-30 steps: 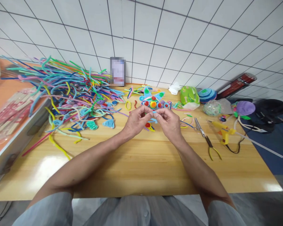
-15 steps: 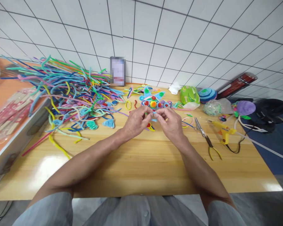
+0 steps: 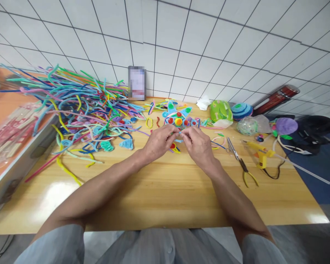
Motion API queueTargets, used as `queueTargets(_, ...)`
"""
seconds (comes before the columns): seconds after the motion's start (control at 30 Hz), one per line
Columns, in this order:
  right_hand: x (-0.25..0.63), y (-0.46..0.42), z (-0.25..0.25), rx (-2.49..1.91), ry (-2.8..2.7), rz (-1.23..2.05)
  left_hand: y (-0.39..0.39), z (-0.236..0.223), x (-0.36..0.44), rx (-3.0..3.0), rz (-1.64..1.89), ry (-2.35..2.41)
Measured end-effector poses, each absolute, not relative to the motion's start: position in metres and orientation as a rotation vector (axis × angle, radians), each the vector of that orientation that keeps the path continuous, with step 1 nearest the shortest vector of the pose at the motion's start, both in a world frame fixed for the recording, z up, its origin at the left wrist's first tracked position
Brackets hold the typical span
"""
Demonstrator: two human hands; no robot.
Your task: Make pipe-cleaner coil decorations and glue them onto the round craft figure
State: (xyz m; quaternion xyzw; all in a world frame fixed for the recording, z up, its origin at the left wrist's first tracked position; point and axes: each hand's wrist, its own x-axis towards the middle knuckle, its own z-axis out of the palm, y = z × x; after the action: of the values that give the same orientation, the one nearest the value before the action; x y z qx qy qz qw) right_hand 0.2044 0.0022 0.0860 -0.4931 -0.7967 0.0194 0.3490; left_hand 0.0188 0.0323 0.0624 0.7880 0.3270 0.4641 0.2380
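Observation:
My left hand (image 3: 161,142) and my right hand (image 3: 197,143) meet fingertip to fingertip over the middle of the table, both closed in a pinch. Between them they hold a short piece of light blue pipe cleaner, now almost wholly hidden by the fingers. Just behind the hands lies a colourful pipe-cleaner figure (image 3: 178,121) with blue points, green tips and red and yellow round parts; my fingers cover its lower part. A small red and yellow piece (image 3: 176,148) rests on the wood below the fingertips.
A large heap of pipe cleaners (image 3: 90,106) spreads over the left side. Blue (image 3: 126,143) and green (image 3: 107,146) wound pieces lie before it. To the right are scissors (image 3: 233,147), yellow-handled pliers (image 3: 247,172) and a yellow glue gun (image 3: 260,154). A phone (image 3: 137,83) leans on the wall.
The fingers of my right hand have turned and curled in closer to my left fingertips, covering the light blue piece that showed between them. My left hand has barely moved.

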Motion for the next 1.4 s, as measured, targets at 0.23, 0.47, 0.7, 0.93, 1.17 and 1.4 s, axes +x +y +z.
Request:
queueTargets(0.23,0.199,0.003,0.087,-1.257,-1.874,0.308,0.025,0.06,0.024,1.923,1.333,0.941)
queueTargets(0.47,0.201,0.008,0.079,-1.244,-1.732,0.519,0.023,0.053,0.033,1.497,1.305,0.846)
queueTargets(0.7,0.204,-0.002,0.092,-1.251,-2.069,0.018,0.028,0.066,0.02,2.15,1.351,0.842)
queueTargets(0.93,0.197,-0.001,0.091,-1.203,-1.928,0.138,0.02,0.062,0.027,1.77,1.376,0.911)
queueTargets(1.17,0.202,0.003,0.085,-1.235,-1.937,0.131,0.024,0.05,0.031,1.648,1.328,0.888)
queueTargets(1.4,0.205,0.001,0.089,-1.264,-2.129,-0.018,0.028,0.056,0.022,2.04,1.316,0.913)
